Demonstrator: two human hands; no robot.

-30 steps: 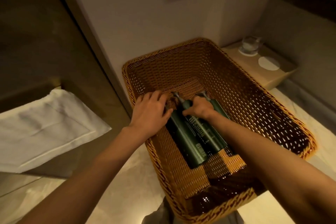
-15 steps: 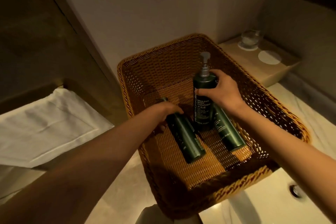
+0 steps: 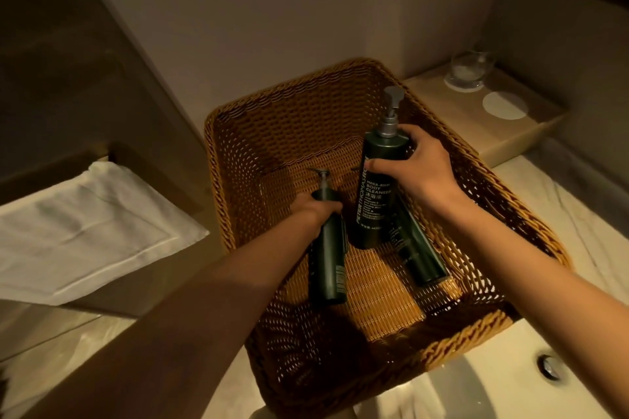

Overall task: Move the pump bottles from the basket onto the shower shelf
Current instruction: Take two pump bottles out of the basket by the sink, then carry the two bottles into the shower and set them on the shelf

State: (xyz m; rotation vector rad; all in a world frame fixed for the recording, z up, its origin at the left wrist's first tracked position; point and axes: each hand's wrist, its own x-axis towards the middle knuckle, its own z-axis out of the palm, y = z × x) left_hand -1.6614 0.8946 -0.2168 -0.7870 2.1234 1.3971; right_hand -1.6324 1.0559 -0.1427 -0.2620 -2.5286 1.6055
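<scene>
None of the three pump bottles has left the wicker basket [image 3: 476, 160], and no shower shelf is in view. The right hand [image 3: 413, 168] is clamped on the upright body cleanser bottle [image 3: 374, 190] above the basket floor; the left hand [image 3: 315, 209] grips the neck of a second bottle [image 3: 328, 258] lying on that floor. A third bottle [image 3: 417, 252] lies untouched beside it.

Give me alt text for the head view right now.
The right hand holds a dark green pump bottle upright over a wicker basket, while the left hand grips a second bottle lying inside. A third bottle lies beside it.
</scene>
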